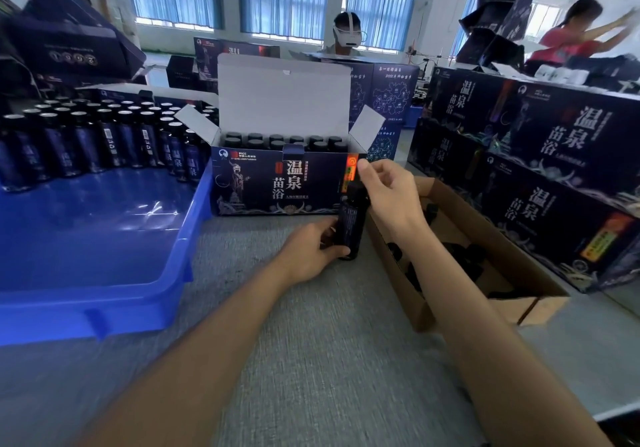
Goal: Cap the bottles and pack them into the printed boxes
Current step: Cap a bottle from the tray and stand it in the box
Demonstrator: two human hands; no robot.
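Observation:
My left hand (311, 250) grips the lower body of a dark labelled bottle (350, 219) that stands upright on the grey table. My right hand (384, 192) is over the bottle's top with its fingers curled at the black cap; the cap itself is mostly hidden by the hand. Right behind the bottle stands an open printed box (277, 183), its white lid flap up, holding rows of capped bottles (282, 141). A blue tray (104, 256) on the left carries several uncapped bottles (86, 134) along its far side.
A brown cardboard box (491, 249) with loose black caps lies to the right of my hands. Stacked closed printed boxes (554, 169) line the right side. Two other people work behind the boxes. More boxes are piled at the top left.

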